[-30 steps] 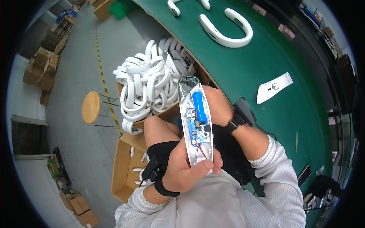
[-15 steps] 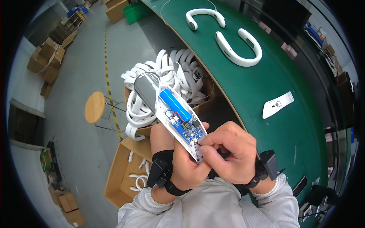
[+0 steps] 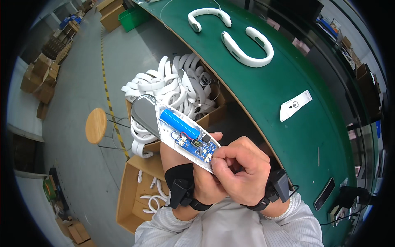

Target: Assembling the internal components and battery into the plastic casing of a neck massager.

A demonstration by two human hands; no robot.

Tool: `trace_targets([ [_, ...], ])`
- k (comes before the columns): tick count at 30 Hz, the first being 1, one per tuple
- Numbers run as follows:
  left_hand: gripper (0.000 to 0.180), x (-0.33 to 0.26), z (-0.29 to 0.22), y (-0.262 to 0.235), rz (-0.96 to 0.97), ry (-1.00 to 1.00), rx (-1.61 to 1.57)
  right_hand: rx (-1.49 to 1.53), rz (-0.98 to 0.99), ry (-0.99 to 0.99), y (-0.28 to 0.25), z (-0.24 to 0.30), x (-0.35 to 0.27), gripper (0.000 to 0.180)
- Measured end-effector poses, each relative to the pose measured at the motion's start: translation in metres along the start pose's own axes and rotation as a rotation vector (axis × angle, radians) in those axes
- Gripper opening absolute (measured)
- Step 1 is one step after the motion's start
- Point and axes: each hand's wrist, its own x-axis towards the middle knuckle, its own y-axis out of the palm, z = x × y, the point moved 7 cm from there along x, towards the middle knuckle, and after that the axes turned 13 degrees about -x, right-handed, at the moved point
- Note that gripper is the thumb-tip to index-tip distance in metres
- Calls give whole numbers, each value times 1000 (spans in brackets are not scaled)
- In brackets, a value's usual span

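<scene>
Opened casing: a white half-shell [image 3: 181, 136] was raised near the chest, inside facing up, so the blue battery cell [image 3: 179, 122] and circuit board [image 3: 197, 145] were in plain sight.
Left hand: the left hand [image 3: 205, 181] was closed under the shell's near end, supporting it.
Right hand: the right hand [image 3: 240, 171] was curled, fingertips [image 3: 217, 156] pinched at the board's near edge.
Supply: the cardboard box [image 3: 214, 117] of white bands sat far left, within reach.
Bench: 2 finished white bands [image 3: 249, 47] lay on the green table [image 3: 288, 74], far right.

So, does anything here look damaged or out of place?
Nothing looks damaged. The white open casing held in both hands shows its blue battery and circuit board uncovered. White neckband pieces lie heaped loosely in the cardboard box, some hanging over its edge.
</scene>
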Motion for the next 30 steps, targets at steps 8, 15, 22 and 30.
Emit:
trace_targets([
  [8,58,6,-6,2,56,1,-132,-67,-142,-222,-1,12,1,21],
  [15,60,10,-22,5,64,63,-27,-43,-141,-137,3,10,5,21],
  [22,62,7,-17,5,87,84,-39,9,-130,-85,7,6,5,19],
  [30,61,4,-15,10,23,-73,-336,42,-122,-103,4,10,8,17],
])
